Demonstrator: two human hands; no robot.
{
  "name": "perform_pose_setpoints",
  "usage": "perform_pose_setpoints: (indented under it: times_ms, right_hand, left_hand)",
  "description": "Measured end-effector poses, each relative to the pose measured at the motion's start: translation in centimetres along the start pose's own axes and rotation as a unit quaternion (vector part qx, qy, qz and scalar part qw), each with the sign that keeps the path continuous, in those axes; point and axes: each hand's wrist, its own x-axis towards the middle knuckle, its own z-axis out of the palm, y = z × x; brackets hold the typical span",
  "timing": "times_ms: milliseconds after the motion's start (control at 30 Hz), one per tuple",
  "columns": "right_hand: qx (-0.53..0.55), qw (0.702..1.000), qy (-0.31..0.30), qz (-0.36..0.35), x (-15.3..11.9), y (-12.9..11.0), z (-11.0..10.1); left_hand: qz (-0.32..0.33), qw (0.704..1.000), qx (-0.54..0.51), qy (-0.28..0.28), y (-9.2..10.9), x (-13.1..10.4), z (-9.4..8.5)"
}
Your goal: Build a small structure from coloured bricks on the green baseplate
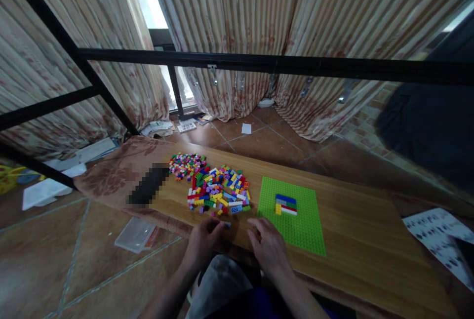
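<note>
My left hand (207, 236) is at the bench's front edge, its thumb and fingers pinched on a small pale toy brick (227, 224). To its right, my right hand (269, 244) is curled with thumb and forefinger close together; whatever may lie between them is too small to make out. Beyond both hands spreads a pile of mixed toy bricks (218, 191). A green baseplate (309, 225) lies flat to the right, near my right hand. On it sits a small group of joined bricks (286, 202) in blue, grey, green, red, white and yellow.
A heap of tinier bricks (187, 165) lies at the far left of the pile. Left of it a dark pixelated object (148, 186) rests by a patterned cloth (107, 166). A clear plastic box (135, 234) is on the floor. A black metal bar (237, 60) crosses behind the bench (370, 240).
</note>
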Motion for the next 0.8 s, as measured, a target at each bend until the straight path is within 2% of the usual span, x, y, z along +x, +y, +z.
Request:
perform_pose_setpoints:
  times_ms: [167, 333, 600, 700, 800]
  right_hand:
    - [-0.086, 0.996, 0.024, -0.008, 2.4, 0.3, 0.4]
    - [-0.133, 0.991, 0.014, -0.004, 3.8, 0.9, 0.8]
    - [-0.123, 0.991, 0.049, 0.011, 4.9, 1.2, 1.3]
    - [-0.120, 0.991, 0.054, -0.008, 4.4, 0.5, 1.5]
    - [-0.122, 0.991, 0.031, -0.047, 4.0, -0.8, 1.9]
  left_hand:
    - [0.018, 0.995, 0.084, 0.045, 0.0, 1.4, -2.0]
    - [0.029, 0.986, 0.146, 0.072, -0.4, 2.0, -2.1]
    - [0.029, 0.988, 0.124, 0.090, -0.9, 2.7, -1.9]
    - [0.034, 0.990, 0.100, 0.089, -0.8, 2.6, -1.8]
    - [0.039, 0.992, 0.083, 0.084, -0.9, 2.4, -1.4]
